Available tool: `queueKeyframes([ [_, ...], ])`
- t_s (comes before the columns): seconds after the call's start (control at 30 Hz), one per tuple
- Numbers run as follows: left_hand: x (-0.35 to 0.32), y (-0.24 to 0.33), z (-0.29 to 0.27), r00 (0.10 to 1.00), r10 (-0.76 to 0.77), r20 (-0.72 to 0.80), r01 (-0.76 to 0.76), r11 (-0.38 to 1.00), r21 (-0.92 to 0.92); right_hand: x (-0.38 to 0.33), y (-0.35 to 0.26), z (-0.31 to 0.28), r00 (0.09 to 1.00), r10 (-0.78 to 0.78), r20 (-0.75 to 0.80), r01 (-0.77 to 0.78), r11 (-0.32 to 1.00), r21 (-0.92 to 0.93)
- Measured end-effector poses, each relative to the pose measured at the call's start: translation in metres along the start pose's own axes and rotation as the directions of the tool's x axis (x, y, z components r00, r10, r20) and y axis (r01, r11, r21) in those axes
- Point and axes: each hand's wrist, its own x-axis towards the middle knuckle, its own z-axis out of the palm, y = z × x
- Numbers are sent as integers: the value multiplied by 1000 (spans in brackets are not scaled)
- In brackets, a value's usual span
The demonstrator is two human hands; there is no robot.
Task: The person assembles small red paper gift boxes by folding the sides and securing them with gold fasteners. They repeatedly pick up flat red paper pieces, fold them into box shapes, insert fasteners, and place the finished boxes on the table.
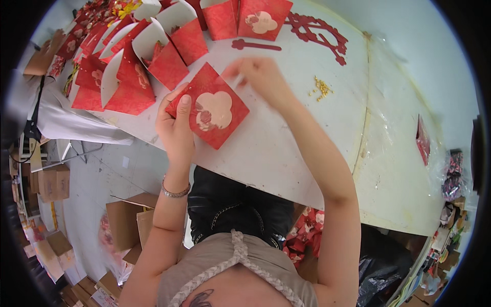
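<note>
Over a white table (pixel 286 153), the left hand (pixel 175 110) grips a red box (pixel 212 107) by its left corner; the blurred right hand (pixel 255 74) curls near its upper right edge, hold unclear. Squeezing hard could crease it.

Just right of the red box (pixel 215 125), the right fingers (pixel 232 68) are blurred; whether they hold anything cannot be told. Beyond that box, some standing boxes (pixel 222 24) are cut off by the view's top edge.
</note>
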Motion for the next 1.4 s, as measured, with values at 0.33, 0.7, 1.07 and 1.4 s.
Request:
queueKeyframes([
  [0.33,14,14,-9,920,-210,331,249,965,-79,99,81,-27,978,124,-165,-206,588,-782],
  [0.7,8,16,34,817,-115,564,214,970,-113,-81,-20,-34,649,-753,114,605,418,-678],
  [1.07,-20,27,49,814,-206,543,239,971,10,-109,43,-81,830,-242,-502,-62,855,-515],
  [1.4,-36,32,66,905,-64,422,94,994,-51,-125,72,-89,834,-76,-546,-386,626,-678],
])
